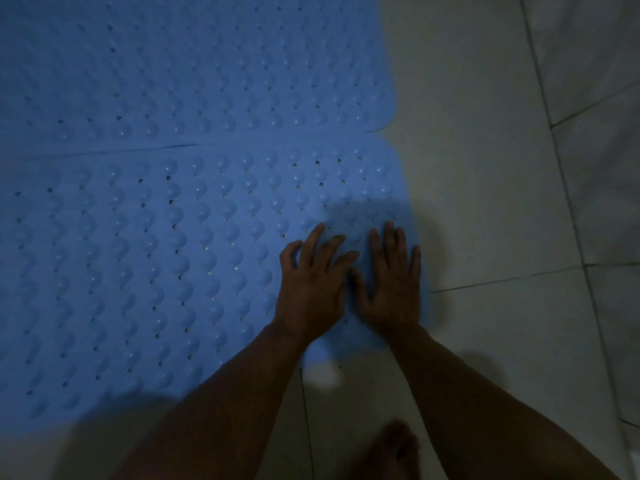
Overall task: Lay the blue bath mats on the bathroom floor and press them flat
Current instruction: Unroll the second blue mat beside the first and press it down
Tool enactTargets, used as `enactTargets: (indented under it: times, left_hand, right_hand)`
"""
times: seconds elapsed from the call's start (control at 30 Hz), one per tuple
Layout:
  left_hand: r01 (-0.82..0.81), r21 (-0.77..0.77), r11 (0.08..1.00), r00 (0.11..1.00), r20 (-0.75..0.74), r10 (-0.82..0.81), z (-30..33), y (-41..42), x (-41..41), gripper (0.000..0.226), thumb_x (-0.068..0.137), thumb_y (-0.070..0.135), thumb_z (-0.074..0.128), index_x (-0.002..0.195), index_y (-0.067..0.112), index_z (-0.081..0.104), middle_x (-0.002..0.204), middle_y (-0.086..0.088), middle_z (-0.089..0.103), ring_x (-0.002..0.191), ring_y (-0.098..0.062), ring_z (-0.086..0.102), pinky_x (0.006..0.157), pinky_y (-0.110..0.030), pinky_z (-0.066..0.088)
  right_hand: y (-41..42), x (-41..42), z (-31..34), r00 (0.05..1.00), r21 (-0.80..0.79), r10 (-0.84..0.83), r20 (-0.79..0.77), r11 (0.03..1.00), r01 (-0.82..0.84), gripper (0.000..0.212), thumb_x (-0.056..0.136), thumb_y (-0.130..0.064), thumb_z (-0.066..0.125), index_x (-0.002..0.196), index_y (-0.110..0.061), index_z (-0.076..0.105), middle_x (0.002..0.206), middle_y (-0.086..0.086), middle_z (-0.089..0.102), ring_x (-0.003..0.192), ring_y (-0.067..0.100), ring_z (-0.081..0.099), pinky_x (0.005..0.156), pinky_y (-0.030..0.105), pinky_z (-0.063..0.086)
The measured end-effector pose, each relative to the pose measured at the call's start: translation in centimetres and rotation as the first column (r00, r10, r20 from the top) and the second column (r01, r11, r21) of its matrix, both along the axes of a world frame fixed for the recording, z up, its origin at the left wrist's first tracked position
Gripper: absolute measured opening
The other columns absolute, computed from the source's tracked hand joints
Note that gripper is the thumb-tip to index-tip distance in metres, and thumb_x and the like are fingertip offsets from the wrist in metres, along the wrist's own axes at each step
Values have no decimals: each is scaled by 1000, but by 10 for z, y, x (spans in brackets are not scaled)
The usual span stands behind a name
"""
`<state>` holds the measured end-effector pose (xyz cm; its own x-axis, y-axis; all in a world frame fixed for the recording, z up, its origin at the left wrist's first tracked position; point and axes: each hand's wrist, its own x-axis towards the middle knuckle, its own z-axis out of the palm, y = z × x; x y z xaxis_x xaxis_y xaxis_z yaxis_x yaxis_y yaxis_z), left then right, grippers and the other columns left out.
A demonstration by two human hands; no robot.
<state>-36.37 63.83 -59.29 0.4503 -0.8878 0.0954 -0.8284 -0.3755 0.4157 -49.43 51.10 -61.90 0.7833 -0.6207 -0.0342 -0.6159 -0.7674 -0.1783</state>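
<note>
mats first: the near blue mat lies on the tiled floor, its long axis running left to right, with its rounded right end beside bare tile. the far blue mat lies parallel beyond it, and their long edges meet along a thin seam, touching or nearly so. both look mostly flat, bumps up and small holes showing.

both hands sit at the near right corner of the near mat. the left hand lies palm down with fingers spread, slightly bent, pressing on the mat and gripping nothing. the right hand lies just beside it, flat with straight fingers, also pressing, its outer fingers close to the mat's right edge.

the relation that matters: nearly all of the unpressed mat stretches away to the left and far of the hands, so the left hand is nearer to that stretch. by my judgement the next pressing would travel leftward along the long axis, then far toward the seam.

a bare foot stands on the tile near the bottom edge.
</note>
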Motion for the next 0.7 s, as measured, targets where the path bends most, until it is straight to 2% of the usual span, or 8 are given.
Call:
enactTargets:
  times: [0.2, 0.27, 0.3, 0.37, 0.4, 0.47, 0.57, 0.7]
  left_hand:
    - [-40, 48, 998, 999, 25, 39, 10, 5, -4, 47, 93, 32, 49, 137, 22, 61, 153, -5, 51, 154, -35, 30, 113, -59, 32]
    - [-66, 119, 991, 997, 37, 62, 13, 7, -4, 48, 94, 33, 50, 140, 22, 59, 155, -6, 49, 154, -36, 28, 116, -60, 29]
    - [-69, 142, 987, 997, 44, 64, 16, 10, -7, 49, 95, 33, 51, 142, 22, 58, 156, -6, 48, 155, -36, 27, 117, -61, 28]
    - [-45, 187, 981, 998, 47, 36, 17, 11, -13, 52, 96, 35, 51, 146, 21, 55, 159, -9, 44, 156, -39, 23, 119, -64, 25]
    - [-24, 206, 978, 999, 41, 16, 17, 9, -17, 55, 96, 37, 49, 148, 20, 53, 162, -10, 41, 156, -40, 21, 119, -65, 23]
    - [9, 215, 977, 999, 33, -16, 13, 1, -30, 62, 97, 43, 45, 153, 18, 46, 166, -13, 32, 157, -42, 16, 119, -68, 20]
    - [39, 217, 975, 998, 30, -47, -3, -6, -54, 74, 100, 59, 34, 160, 15, 32, 171, -16, 16, 158, -43, 7, 120, -71, 14]
    - [22, 114, 993, 999, 44, -27, -29, -8, -68, 84, 98, 70, 34, 163, 17, 25, 173, -14, 7, 159, -41, 2, 121, -72, 10]
  right_hand:
    - [3, 2, 11, 999, 123, -44, 13, 992, 42, 70, 103, -53, 37, 162, -21, 21, 171, 6, 12, 159, 22, 4, 127, 54, 5]
    - [-2, 12, 22, 996, 193, -89, -1, 977, 88, 61, 104, -47, 43, 158, -22, 33, 169, 4, 23, 158, 21, 14, 127, 51, 13]
    - [-6, 16, 33, 994, 207, -113, -5, 972, 112, 54, 104, -45, 45, 152, -22, 44, 164, 6, 35, 154, 23, 27, 123, 48, 23]
    - [-19, 28, 56, 990, 172, -135, 31, 977, 128, 36, 103, -43, 44, 123, -21, 66, 132, 7, 67, 127, 28, 60, 100, 43, 45]
    - [-26, 35, 68, 990, 137, -128, 62, 983, 119, 31, 103, -41, 46, 107, -20, 68, 111, 7, 73, 109, 31, 68, 87, 42, 48]
    - [-41, 46, 88, 986, 70, -93, 136, 994, 84, 26, 102, -34, 51, 97, -16, 69, 92, 9, 73, 93, 37, 68, 78, 44, 48]
    - [-51, 60, 99, 981, 34, -97, 169, 995, 92, 23, 101, -28, 54, 101, -14, 72, 100, 11, 71, 99, 38, 63, 83, 46, 48]
    - [-60, 68, 86, 972, 88, -29, 231, 996, 9, 23, 100, -27, 55, 103, -13, 72, 103, 8, 72, 100, 36, 62, 84, 47, 51]
